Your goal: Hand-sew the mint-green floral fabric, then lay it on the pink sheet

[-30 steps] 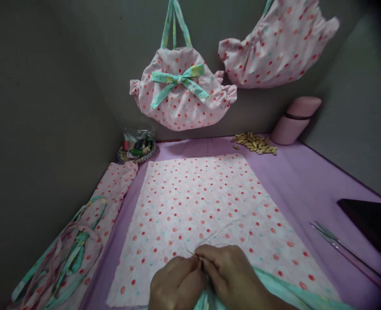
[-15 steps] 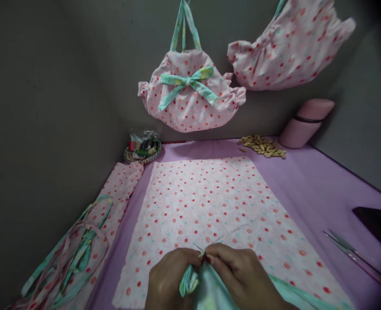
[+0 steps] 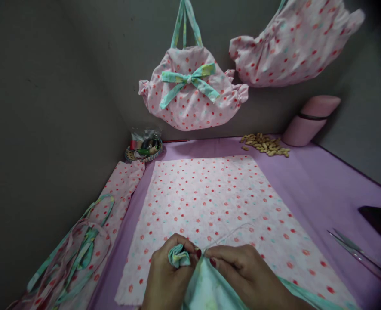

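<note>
Our left hand (image 3: 167,275) is closed on a bunched fold of the mint strip (image 3: 179,259), with the fold poking out between thumb and fingers. Our right hand (image 3: 242,271) pinches the same strip just beside it, thumb and forefinger shut on the cloth at the gathered end; the fingertips of both hands nearly touch. The rest of the strip runs down under our hands and off toward the lower right edge. A thin thread (image 3: 232,230) loops up from the pinch point and lies over the dotted cloth (image 3: 210,193); we cannot make out a needle.

The strip sits at the near edge of that pink dotted cloth, which lies flat on the purple table (image 3: 306,181). To the left, near the wall, lies a heap of bags (image 3: 81,249) in the same print with mint straps. In the far left corner stands a small basket (image 3: 144,148) of thread spools. At the back, a pile of wooden beads (image 3: 265,145) lies near a pink flask (image 3: 309,120) that leans against the wall. Scissors (image 3: 354,254) lie on the table at the right, well apart from our hands, near a dark object (image 3: 379,217).

On the wall hang 2 dotted bags: 1 with a mint bow (image 3: 190,92) and another (image 3: 293,43) to its right.
</note>
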Demonstrator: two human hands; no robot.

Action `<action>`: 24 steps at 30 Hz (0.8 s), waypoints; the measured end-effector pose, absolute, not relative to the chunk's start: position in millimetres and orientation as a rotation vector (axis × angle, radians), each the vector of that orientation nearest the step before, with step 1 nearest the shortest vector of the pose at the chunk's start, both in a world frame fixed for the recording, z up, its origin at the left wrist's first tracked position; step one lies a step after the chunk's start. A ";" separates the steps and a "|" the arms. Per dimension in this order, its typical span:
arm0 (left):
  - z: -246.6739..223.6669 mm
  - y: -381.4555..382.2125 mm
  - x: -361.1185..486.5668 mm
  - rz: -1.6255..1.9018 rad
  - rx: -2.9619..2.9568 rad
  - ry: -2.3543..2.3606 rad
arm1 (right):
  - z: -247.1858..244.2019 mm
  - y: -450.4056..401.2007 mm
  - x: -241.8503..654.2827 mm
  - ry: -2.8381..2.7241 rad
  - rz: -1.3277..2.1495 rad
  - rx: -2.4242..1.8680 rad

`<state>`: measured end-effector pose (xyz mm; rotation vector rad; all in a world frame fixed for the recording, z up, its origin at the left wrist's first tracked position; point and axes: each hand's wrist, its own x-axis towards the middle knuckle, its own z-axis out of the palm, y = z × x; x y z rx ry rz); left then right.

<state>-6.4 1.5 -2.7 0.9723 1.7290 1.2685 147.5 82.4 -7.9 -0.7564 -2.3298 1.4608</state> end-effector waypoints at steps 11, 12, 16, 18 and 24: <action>-1.1 4.5 -6.5 1.307 0.796 1.634 | -0.3 88.6 148.9 -2.360 1.562 -0.727; -1.2 4.4 -6.6 1.305 0.799 1.629 | -0.5 89.1 149.2 -2.358 1.573 -0.724; -2.1 5.2 -7.5 1.302 0.816 1.585 | -1.8 91.4 150.2 -2.353 1.622 -0.691; -3.6 5.9 -8.3 1.310 0.786 1.513 | -1.6 92.4 150.6 -2.358 1.639 -0.679; -7.5 5.6 -11.3 1.273 0.654 1.317 | 2.5 95.6 151.8 -2.387 1.707 -0.644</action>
